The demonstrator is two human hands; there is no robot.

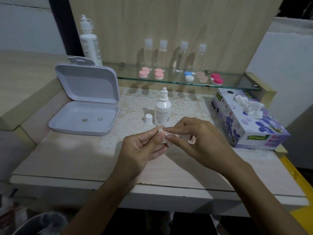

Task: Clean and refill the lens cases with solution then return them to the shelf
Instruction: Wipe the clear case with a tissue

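Held over the surface [67,160] near its front edge, below the shelf [177,82]: both hands. Left hand [144,150] pinched the case [163,133] at its left end; right hand [199,138] gripped the right, pale pink cap [192,141] peeking out. Long axis left to right, between the hands. Small, pale, mostly hidden by fingers. Behind it, uncapped bottle [162,111].

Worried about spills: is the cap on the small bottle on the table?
No. The small bottle stands with its nozzle bare, and its white cap sits on the table beside it.
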